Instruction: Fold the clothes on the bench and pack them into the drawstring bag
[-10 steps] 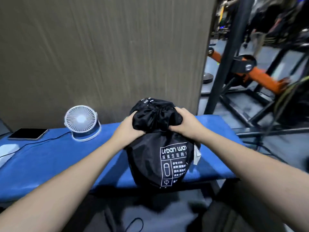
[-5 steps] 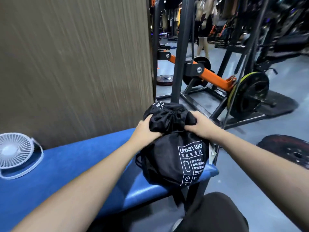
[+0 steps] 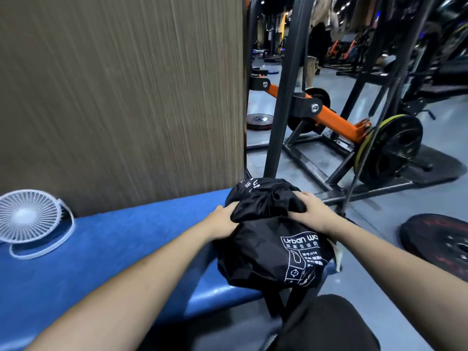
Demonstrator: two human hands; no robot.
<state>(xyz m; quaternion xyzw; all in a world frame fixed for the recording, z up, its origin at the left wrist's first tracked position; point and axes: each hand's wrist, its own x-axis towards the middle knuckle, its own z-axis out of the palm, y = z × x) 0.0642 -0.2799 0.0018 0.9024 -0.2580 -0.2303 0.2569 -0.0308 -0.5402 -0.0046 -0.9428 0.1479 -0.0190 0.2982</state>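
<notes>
Sat at the right end of the blue worktop (image 3: 106, 252), close to its rounded front edge and end: the black drawstring bag (image 3: 268, 252), full and bulging, printed panel toward the camera. Gathered into a bunch above it, the bag's neck (image 3: 263, 201). No loose clothes seen anywhere on the worktop, so judged as packed and down to the closing step.

Clamped on the near left of that bunch, the left hand (image 3: 222, 220), fingers curled into the fabric. Laid over the right side, the right hand (image 3: 312, 211), fingers wrapped round the gathered cloth. Both grips closed on the neck, then; cords themselves not made out.

Best done by keeping the bunch pinched tight with one hand and drawing the cord with the other, pulling along the worktop rather than outward, since the bag overhung the end somewhat and could tip toward the floor.

Plenty of bare blue surface to the left for sliding the bag inward. Well apart at the far left, a small white fan (image 3: 30, 219). Past the right end, only gym floor, a black rack frame (image 3: 283, 117) and a weight plate (image 3: 440, 244).
</notes>
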